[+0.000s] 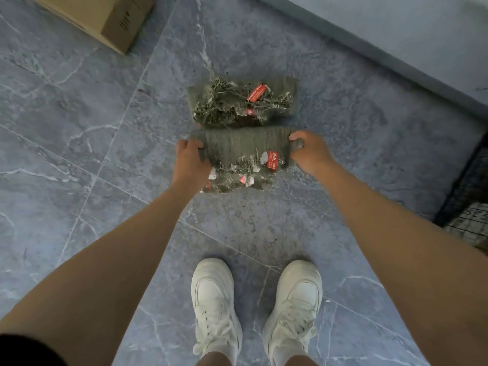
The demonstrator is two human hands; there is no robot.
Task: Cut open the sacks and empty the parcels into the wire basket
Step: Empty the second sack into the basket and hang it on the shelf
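Arms straight down; left hand (pixel 188 161), right hand (pixel 310 151) grip sack (pixel 237 146) ends.

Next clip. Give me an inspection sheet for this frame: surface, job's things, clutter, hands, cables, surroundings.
Surface: grey marbled tile floor, dark specks near the sacks.
Job's things: near sack, folded green weave with a frayed edge and red labels, held at both ends; far sack, folded, lying on the floor just beyond it; wire basket at the right edge, only partly in view. No cutting tool seen.
Clutter: cardboard box on the floor, far left.
Hands: left hand grips the near sack's left end; right hand grips its right end.
Cables: nothing seen.
Surroundings: pale blue wall base; white shoes.
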